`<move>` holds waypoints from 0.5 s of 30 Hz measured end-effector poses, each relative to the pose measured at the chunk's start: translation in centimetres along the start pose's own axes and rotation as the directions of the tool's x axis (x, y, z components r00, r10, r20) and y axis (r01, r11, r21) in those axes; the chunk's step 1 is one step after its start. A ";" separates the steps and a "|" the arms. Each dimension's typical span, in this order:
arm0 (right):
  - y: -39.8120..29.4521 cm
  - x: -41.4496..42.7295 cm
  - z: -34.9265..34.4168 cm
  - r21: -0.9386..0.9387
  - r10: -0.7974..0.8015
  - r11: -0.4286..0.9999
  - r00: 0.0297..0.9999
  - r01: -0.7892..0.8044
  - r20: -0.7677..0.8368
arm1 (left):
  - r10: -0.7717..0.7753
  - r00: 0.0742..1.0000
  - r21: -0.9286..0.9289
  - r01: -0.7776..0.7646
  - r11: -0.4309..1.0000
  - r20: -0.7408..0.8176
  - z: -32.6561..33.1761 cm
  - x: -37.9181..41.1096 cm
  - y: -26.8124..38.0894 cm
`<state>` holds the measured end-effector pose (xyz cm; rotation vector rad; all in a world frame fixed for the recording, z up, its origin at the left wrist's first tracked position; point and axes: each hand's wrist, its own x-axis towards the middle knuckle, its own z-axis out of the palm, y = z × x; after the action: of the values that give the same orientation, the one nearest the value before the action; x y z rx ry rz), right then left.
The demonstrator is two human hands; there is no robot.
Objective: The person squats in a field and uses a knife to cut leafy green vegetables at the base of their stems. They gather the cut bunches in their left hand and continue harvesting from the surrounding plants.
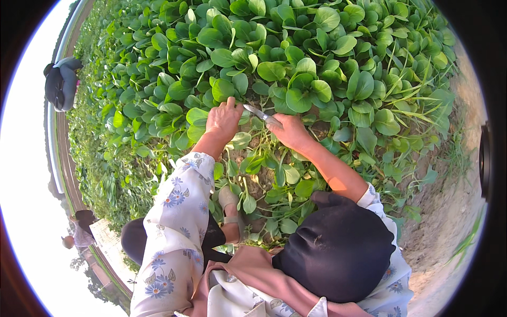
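My right hand (pixel 291 130) is closed around the handle of a knife (pixel 257 112), whose pale metal blade points up and left toward my left hand. My left hand (pixel 225 119) reaches in among leafy greens at the near edge of the dense stand; its fingertips are partly hidden by a broad round leaf (pixel 223 90), and whether they grip a stem I cannot tell. The blade's tip lies just right of the left fingers, near the base of the plants. Loose-looking leaves and stems (pixel 249 203) lie on the soil below both hands.
Thick rows of leafy greens (pixel 297 47) stretch ahead. Grassy blades (pixel 408 99) mix in at the right, beside a bare dirt strip (pixel 443 237). My sandalled foot (pixel 231 214) is among leaves. One person (pixel 62 85) bends at the far left; another (pixel 81 232) is lower left.
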<state>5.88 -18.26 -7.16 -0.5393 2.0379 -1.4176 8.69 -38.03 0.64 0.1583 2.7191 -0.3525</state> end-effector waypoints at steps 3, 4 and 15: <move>-0.7 0.3 0.5 -0.151 -0.009 0.989 1.000 0.008 -0.005 | 0.007 0.999 -0.003 -0.007 1.000 -0.050 0.9 0.0 -1.3; -0.4 0.5 0.7 -0.164 -0.021 0.986 1.000 0.018 -0.019 | 0.041 0.995 -0.025 -0.043 0.999 -0.090 0.9 0.0 -1.4; -0.3 2.5 2.3 -0.257 -0.134 0.961 0.986 0.104 -0.102 | 0.006 0.996 0.096 0.003 0.995 -0.091 1.4 0.5 -2.0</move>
<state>5.57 -21.55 -8.12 -0.7091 2.3327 -1.2926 8.47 -40.30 -0.38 0.2081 2.7931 -0.4868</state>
